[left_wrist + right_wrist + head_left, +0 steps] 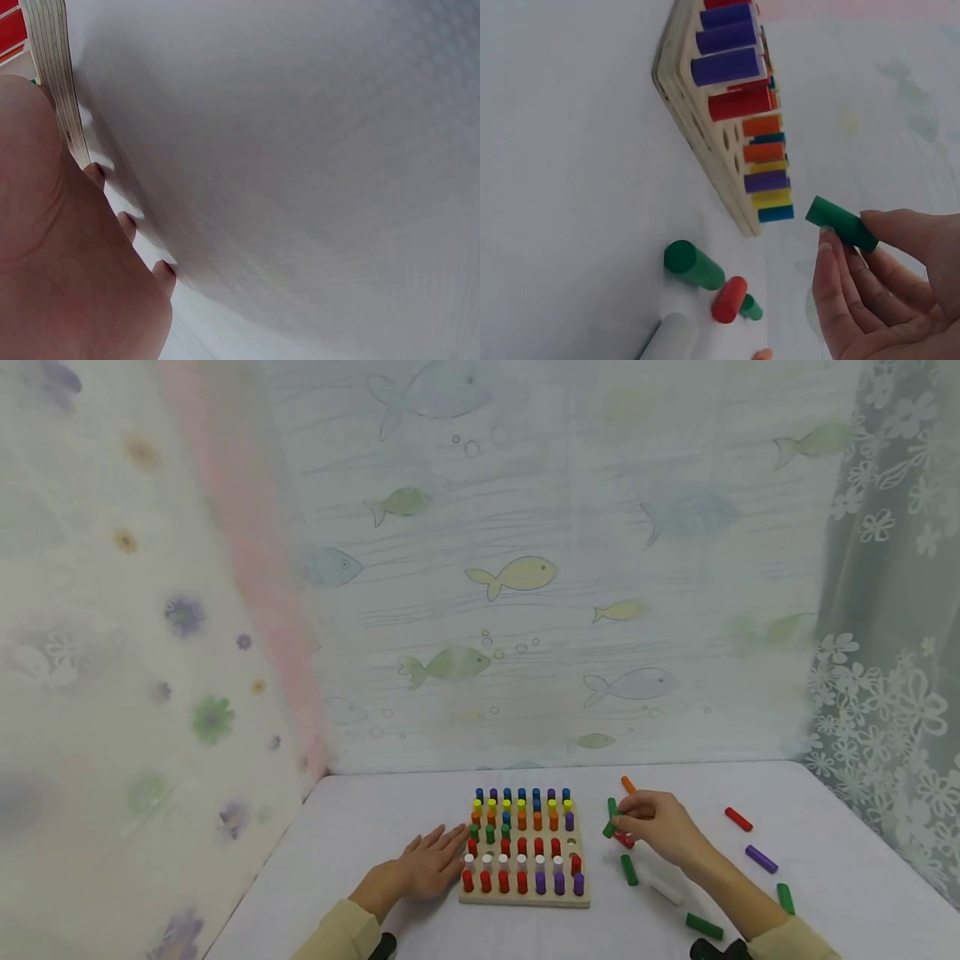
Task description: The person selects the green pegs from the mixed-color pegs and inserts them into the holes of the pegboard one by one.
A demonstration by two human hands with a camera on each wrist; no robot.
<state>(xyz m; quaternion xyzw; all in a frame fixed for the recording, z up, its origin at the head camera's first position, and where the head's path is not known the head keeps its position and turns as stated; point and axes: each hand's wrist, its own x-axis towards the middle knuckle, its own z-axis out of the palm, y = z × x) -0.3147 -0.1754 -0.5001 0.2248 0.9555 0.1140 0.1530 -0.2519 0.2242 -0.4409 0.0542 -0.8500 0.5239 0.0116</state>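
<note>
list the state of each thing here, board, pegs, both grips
pegboard, flat on the table, some holes empty
seated pegs, upright
held green peg, tilted, pinched
loose green pegs, lying
loose red pegs, lying
purple peg, lying
white peg, lying
orange peg, lying
left grip, touching pegboard's left edge
right grip, pinching held green peg

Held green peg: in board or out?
Out: right wrist view shows the green peg pinched in the right hand, apart from the board.

No legible text, labels, brands, numbers or signs showing: none appearing on the board [525,901] sitting beside the left hand [433,865], the green peg [842,223] the right hand [662,828] is holding, or loose pegs [704,927] lying around that hand.
</note>
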